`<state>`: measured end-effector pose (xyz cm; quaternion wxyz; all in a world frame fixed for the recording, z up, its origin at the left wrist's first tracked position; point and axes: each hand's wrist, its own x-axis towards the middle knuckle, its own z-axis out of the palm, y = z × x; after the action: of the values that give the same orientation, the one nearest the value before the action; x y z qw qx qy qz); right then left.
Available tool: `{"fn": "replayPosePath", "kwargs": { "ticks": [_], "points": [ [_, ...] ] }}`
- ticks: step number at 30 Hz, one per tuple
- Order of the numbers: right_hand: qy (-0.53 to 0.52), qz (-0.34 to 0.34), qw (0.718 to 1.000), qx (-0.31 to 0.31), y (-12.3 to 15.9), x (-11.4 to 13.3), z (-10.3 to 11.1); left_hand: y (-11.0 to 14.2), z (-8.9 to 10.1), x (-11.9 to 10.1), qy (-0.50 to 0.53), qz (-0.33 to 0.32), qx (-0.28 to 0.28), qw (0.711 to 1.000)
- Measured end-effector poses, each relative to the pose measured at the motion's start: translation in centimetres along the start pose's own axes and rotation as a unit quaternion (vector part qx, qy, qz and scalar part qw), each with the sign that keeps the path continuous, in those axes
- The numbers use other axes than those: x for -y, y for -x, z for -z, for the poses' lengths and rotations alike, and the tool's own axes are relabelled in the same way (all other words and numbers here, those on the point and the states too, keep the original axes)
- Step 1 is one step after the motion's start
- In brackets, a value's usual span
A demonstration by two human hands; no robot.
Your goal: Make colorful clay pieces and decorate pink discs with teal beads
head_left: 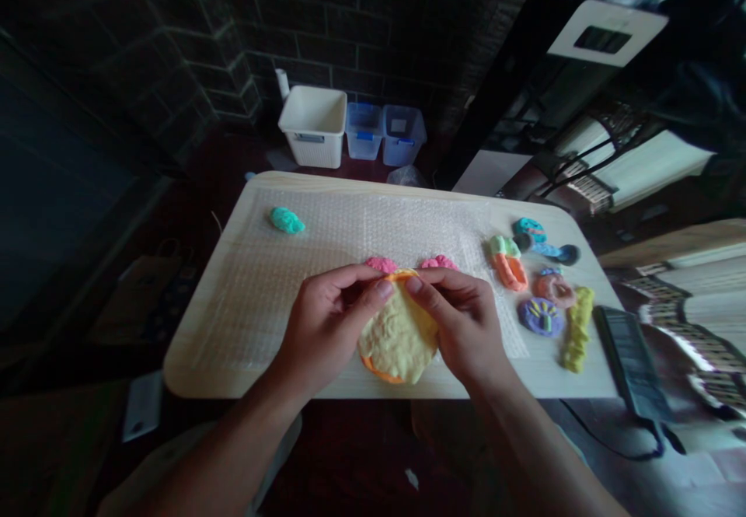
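Both my hands hold a flat, round piece of modelling clay [399,334], pale yellow on the near face with orange showing along its top and lower-left edges. My left hand [335,319] pinches its upper left rim between thumb and fingers. On the upper right rim, my right hand [466,319] grips in the same way, the thumbs close together. The disc is tilted up near the table's front edge. Just behind my fingertips sit two pink clay lumps [440,262], partly hidden by the hands.
Bubble wrap [326,291] covers much of the wooden table [203,369]. A teal clay lump [287,220] lies at the far left. To the right are an orange and green clay piece [511,270], a purple disc [541,317] and a yellow-green strip [579,330]. Plastic bins [318,140] stand behind.
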<state>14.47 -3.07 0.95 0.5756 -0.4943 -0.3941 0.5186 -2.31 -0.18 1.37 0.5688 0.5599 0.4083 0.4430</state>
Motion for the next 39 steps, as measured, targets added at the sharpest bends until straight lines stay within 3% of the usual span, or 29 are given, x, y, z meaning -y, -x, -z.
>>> {"fn": "replayPosePath", "kwargs": {
  "ticks": [3,8,14,19,25,31,35,39],
  "points": [
    [-0.027,-0.001,1.0,-0.006,-0.02,-0.12,0.0,0.01,0.08,0.17,0.029,0.022,0.015,0.999],
    [-0.01,0.001,1.0,0.018,0.01,0.03,-0.04,0.14,-0.05,-0.17,-0.034,-0.02,-0.013,0.999],
    [0.01,0.015,1.0,0.004,0.01,0.25,-0.15,0.13,-0.24,-0.09,-0.028,-0.018,0.028,0.999],
    [0.011,0.002,1.0,0.013,0.18,0.42,-0.59,0.14,-0.1,0.07,-0.04,-0.013,0.0,0.999],
    [0.003,0.01,1.0,-0.004,0.04,0.45,-0.42,0.01,-0.23,0.22,0.046,0.023,0.035,0.998],
    [-0.047,-0.016,0.999,0.001,-0.19,-0.08,-0.06,0.04,-0.02,0.52,0.07,0.048,0.0,0.996],
    [-0.012,-0.007,1.0,-0.021,-0.07,0.11,-0.32,-0.02,-0.1,0.52,0.052,0.04,0.01,0.998],
    [0.018,-0.007,1.0,0.012,0.08,0.64,-0.75,-0.07,-0.19,0.45,0.019,0.032,0.01,0.999]
  ]
}}
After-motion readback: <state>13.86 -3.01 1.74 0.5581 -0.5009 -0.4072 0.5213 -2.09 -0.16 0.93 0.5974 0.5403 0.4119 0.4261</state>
